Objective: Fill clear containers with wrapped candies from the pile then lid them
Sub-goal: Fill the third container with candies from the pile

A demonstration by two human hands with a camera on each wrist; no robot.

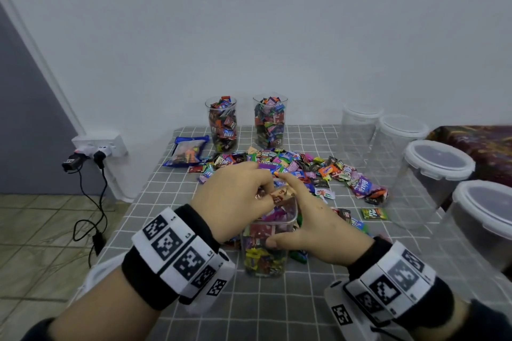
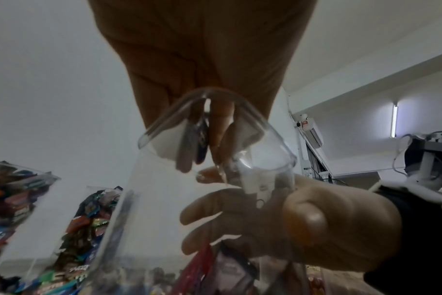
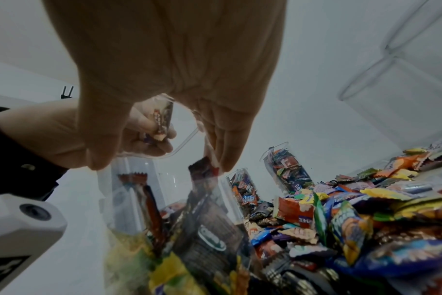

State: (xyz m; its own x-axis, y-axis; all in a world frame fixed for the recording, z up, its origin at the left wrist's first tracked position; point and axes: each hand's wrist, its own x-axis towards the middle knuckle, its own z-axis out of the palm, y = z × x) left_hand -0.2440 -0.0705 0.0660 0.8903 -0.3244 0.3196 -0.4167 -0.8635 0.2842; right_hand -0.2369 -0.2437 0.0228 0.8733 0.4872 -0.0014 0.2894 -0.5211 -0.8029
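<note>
Grey tablecloth [image 1: 277,310], white grid lines. Pile of wrapped candies [image 1: 291,166] at 12 o'clock: purple, orange, green, yellow, blue, brown, red wrappers. Colourless clear plastic container [image 1: 266,246] at centre: yellow, red, purple, brown wrappers inside. Blue-edged clear packet [image 1: 187,151] at 10 o'clock. Black wristbands [image 1: 155,271], white tags with black square patterns. Translucent white lids [image 1: 440,159] at 3 o'clock.

Head view looks down from above; both wrist views look up, close, sharing the clear container [image 1: 266,246].
</note>
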